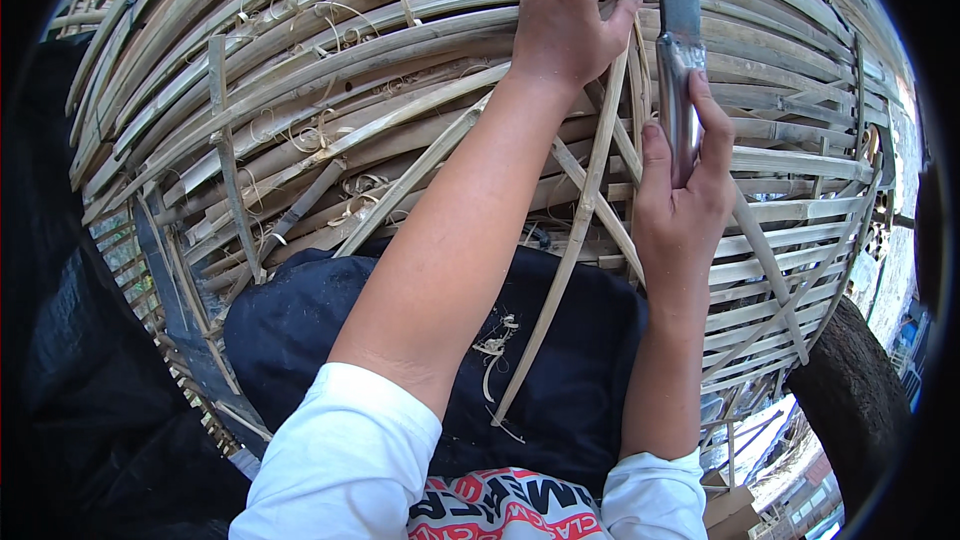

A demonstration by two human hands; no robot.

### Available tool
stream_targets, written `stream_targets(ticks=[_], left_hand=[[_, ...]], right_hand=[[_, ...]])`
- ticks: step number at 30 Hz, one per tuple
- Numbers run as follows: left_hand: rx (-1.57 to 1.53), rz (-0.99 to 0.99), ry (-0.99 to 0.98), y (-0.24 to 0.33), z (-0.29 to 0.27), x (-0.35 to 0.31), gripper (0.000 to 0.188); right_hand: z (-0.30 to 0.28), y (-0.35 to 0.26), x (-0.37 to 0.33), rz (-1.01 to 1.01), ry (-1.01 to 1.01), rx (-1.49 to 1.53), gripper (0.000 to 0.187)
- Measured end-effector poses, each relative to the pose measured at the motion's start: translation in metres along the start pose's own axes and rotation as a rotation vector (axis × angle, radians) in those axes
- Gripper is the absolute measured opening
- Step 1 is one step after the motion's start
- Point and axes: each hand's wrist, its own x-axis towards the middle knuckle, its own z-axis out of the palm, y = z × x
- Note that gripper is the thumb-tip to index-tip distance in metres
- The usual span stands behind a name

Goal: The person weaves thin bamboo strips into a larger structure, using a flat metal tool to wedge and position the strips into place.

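My left hand (572,22) is closed, thumb and fingers pinching the upper part of a thin bamboo strip (574,240). This strip slants down from the hand to my lap, its lower end resting over dark cloth (590,350). Just to the right, my right hand (690,175) grips the metal handle of a large knife (678,0). The blade points away from me, and its tip runs out of the picture at the top. Pale curled shavings (495,345) lie on the dark cloth.
A platform of bamboo slats (400,70) spreads in front of me, with loose strips and curly shavings on it. A thick dark log (855,390) stands at the lower right. Black sheeting (90,370) hangs along the left side.
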Motion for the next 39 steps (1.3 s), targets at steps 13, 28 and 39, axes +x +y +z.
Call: stream_targets(ticks=[13, 28, 39], left_hand=[[0.005, 0.042, 0.051, -0.004, 0.002, 0.0, 0.012], [0.054, 0.004, 0.002, 0.006, -0.007, 0.003, 0.019], [0.041, -0.053, -0.018, 0.004, -0.007, 0.005, 0.018]], right_hand=[[-0.003, 0.013, 0.001, 0.167, -0.193, -0.155, 0.043], [0.003, 0.011, -0.004, 0.037, 0.042, 0.044, 0.044], [0.0, 0.009, 0.005, 0.131, -0.166, -0.133, 0.043]])
